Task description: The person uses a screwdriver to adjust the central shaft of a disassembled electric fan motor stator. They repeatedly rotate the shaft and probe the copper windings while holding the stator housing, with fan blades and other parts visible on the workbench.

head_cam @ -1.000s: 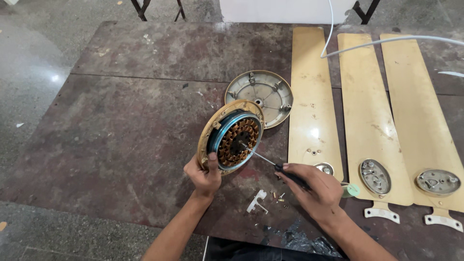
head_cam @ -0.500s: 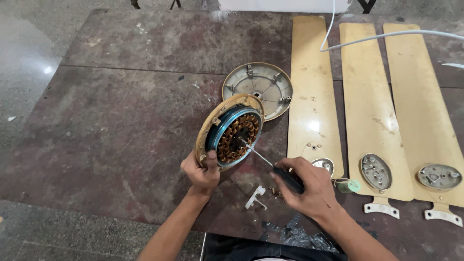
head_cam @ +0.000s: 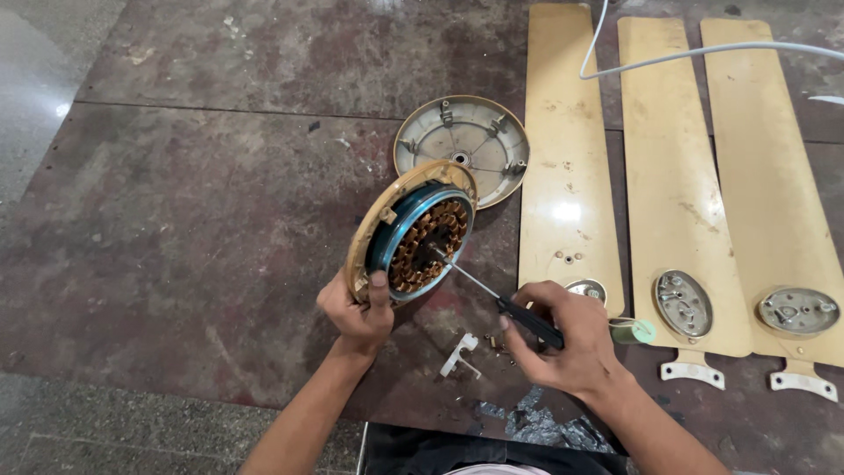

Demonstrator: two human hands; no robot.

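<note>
Motor [head_cam: 413, 233] stands tilted on desk [head_cam: 193, 211], just below round cover [head_cam: 462, 145]. My left hand [head_cam: 356, 308] grips its rim tight. My right hand [head_cam: 563, 339] is closed round screwdriver [head_cam: 501, 303], tip now poking deeper into motor's middle than before.

Repair workshop: stained floor [head_cam: 193, 220], fan blades [head_cam: 563, 158], motor parts.

Soft, even daylight, sharp focus throughout, mild glare on the floor [head_cam: 53, 105] at nine o'clock, faint shadows.

Fan motor [head_cam: 411, 230] and screwdriver [head_cam: 497, 302] in hands [head_cam: 356, 310].
</note>
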